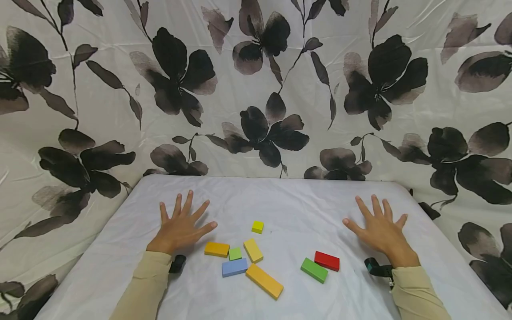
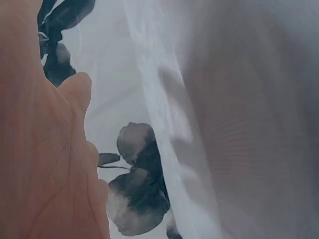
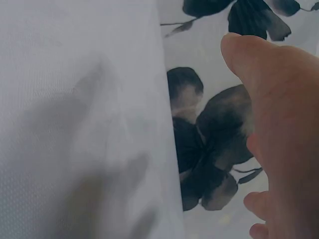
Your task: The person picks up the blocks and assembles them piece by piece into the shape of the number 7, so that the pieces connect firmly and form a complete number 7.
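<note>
My left hand (image 1: pixel 180 226) is spread over the left side of the white table, fingers apart and holding nothing. On the right side my right hand (image 1: pixel 380 229) is spread the same way, also bare. Between them lie loose blocks: an orange block (image 1: pixel 217 249), a small light green block (image 1: pixel 234 254), a blue block (image 1: pixel 234 267), a pale yellow block (image 1: pixel 253 250), a longer orange-yellow block (image 1: pixel 264 281) and a small yellow cube (image 1: pixel 258 227). Nearer the right hand, a red block (image 1: pixel 327 261) lies against a green block (image 1: pixel 314 270). Both wrist views show only the palm side and cloth.
A white cloth covers the table (image 1: pixel 304 209). Behind and beside it hangs a white curtain (image 1: pixel 320 102) with dark flowers. Each wrist carries a black strapped device, the left device (image 1: pixel 178 264) and the right device (image 1: pixel 378 268).
</note>
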`<state>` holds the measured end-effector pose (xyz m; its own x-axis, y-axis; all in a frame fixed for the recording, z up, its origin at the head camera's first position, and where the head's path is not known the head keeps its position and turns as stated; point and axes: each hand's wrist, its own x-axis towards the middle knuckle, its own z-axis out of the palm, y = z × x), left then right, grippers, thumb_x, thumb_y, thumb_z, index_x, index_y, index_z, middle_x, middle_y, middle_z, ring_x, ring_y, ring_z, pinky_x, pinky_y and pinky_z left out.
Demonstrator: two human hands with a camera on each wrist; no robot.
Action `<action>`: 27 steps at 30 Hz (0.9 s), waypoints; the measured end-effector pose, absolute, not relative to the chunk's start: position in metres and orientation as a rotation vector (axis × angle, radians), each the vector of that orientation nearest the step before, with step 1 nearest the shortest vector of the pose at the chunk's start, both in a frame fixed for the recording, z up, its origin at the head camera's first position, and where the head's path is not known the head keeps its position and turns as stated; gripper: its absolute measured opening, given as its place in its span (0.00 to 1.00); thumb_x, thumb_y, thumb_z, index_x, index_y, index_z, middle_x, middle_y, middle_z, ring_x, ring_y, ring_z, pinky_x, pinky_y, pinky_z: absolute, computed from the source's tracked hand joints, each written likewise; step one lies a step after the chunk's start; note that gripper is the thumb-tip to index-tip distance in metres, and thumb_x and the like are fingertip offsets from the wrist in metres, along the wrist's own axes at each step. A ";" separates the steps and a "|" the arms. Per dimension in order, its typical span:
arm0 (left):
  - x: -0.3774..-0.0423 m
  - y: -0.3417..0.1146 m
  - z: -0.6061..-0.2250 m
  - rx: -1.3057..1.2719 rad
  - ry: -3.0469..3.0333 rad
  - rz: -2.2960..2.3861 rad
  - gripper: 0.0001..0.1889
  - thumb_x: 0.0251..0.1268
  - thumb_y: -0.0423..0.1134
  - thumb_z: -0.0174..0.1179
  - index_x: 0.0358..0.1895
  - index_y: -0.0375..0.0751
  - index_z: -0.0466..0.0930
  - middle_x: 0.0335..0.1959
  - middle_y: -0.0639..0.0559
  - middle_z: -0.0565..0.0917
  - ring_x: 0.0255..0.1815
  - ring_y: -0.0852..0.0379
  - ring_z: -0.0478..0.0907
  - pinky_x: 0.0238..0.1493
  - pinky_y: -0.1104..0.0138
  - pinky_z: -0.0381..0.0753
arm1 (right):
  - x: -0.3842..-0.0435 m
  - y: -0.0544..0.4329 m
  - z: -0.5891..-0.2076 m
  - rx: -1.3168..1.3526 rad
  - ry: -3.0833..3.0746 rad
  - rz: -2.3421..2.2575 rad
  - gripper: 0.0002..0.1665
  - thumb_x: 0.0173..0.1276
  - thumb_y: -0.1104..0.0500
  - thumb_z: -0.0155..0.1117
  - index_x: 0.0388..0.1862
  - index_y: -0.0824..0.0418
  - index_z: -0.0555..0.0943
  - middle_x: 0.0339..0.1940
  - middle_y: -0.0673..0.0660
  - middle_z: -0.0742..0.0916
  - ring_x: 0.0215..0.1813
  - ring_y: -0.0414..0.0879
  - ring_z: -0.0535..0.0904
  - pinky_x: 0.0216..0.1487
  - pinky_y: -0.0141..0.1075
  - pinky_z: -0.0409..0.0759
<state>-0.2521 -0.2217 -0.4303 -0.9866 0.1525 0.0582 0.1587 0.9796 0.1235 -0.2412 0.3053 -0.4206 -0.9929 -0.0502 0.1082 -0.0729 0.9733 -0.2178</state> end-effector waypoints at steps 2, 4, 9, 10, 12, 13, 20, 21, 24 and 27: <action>-0.252 -0.220 -0.430 -0.244 -3.077 -0.194 0.49 0.62 0.81 0.36 0.80 0.53 0.56 0.81 0.34 0.37 0.78 0.27 0.29 0.61 0.32 0.11 | -0.241 0.304 -0.420 0.099 -3.015 0.333 0.59 0.66 0.20 0.44 0.82 0.57 0.52 0.78 0.78 0.49 0.74 0.81 0.38 0.53 0.83 0.23; -0.251 -0.219 -0.431 -0.248 -3.076 -0.191 0.49 0.62 0.81 0.36 0.80 0.53 0.56 0.81 0.34 0.36 0.78 0.27 0.29 0.61 0.32 0.11 | -0.241 0.303 -0.421 0.104 -3.008 0.326 0.59 0.66 0.20 0.44 0.82 0.57 0.53 0.78 0.78 0.50 0.74 0.81 0.39 0.54 0.83 0.24; -0.249 -0.217 -0.433 -0.261 -3.082 -0.200 0.49 0.62 0.81 0.36 0.79 0.53 0.57 0.81 0.34 0.37 0.78 0.28 0.28 0.63 0.32 0.14 | -0.241 0.298 -0.420 0.124 -2.991 0.311 0.59 0.65 0.20 0.45 0.81 0.57 0.54 0.78 0.77 0.51 0.75 0.80 0.40 0.55 0.82 0.25; -0.249 -0.217 -0.433 -0.264 -3.083 -0.204 0.50 0.62 0.81 0.36 0.79 0.53 0.58 0.81 0.34 0.37 0.78 0.28 0.28 0.64 0.32 0.15 | -0.241 0.297 -0.420 0.129 -2.989 0.309 0.59 0.65 0.20 0.45 0.81 0.57 0.54 0.78 0.77 0.51 0.75 0.80 0.40 0.55 0.82 0.26; -0.247 -0.216 -0.434 -0.265 -3.081 -0.197 0.49 0.62 0.81 0.37 0.79 0.52 0.58 0.81 0.34 0.38 0.78 0.28 0.29 0.64 0.31 0.16 | -0.240 0.294 -0.421 0.144 -2.988 0.302 0.58 0.65 0.20 0.45 0.81 0.56 0.54 0.78 0.76 0.52 0.75 0.79 0.41 0.56 0.82 0.27; -0.247 -0.216 -0.434 -0.263 -3.081 -0.190 0.49 0.62 0.81 0.37 0.79 0.52 0.59 0.81 0.34 0.38 0.78 0.28 0.29 0.64 0.31 0.16 | -0.240 0.293 -0.421 0.152 -2.988 0.301 0.58 0.65 0.20 0.45 0.81 0.56 0.55 0.78 0.76 0.52 0.75 0.79 0.41 0.56 0.82 0.27; -0.242 -0.211 -0.435 -0.277 -3.055 -0.197 0.45 0.65 0.76 0.44 0.78 0.51 0.62 0.81 0.35 0.40 0.79 0.30 0.31 0.64 0.34 0.13 | -0.237 0.282 -0.423 0.191 -2.979 0.282 0.58 0.65 0.20 0.46 0.81 0.55 0.56 0.78 0.75 0.54 0.75 0.77 0.43 0.58 0.82 0.30; -0.241 -0.211 -0.435 -0.279 -3.052 -0.194 0.45 0.65 0.76 0.45 0.77 0.50 0.62 0.81 0.35 0.40 0.79 0.30 0.31 0.64 0.34 0.13 | -0.237 0.280 -0.423 0.196 -2.977 0.277 0.57 0.65 0.20 0.46 0.81 0.55 0.56 0.78 0.75 0.55 0.75 0.77 0.44 0.58 0.82 0.30; -0.240 -0.210 -0.438 -0.283 -3.043 -0.176 0.47 0.64 0.78 0.43 0.77 0.50 0.64 0.81 0.34 0.42 0.79 0.30 0.33 0.64 0.34 0.14 | -0.237 0.276 -0.425 0.212 -2.978 0.264 0.57 0.65 0.20 0.45 0.81 0.55 0.57 0.78 0.75 0.56 0.75 0.77 0.46 0.58 0.82 0.32; -0.239 -0.209 -0.440 -0.284 -3.031 -0.158 0.49 0.62 0.80 0.40 0.76 0.49 0.65 0.80 0.33 0.46 0.79 0.30 0.36 0.65 0.31 0.18 | -0.236 0.271 -0.426 0.231 -2.977 0.265 0.57 0.65 0.20 0.45 0.81 0.54 0.57 0.78 0.74 0.58 0.75 0.76 0.48 0.59 0.82 0.34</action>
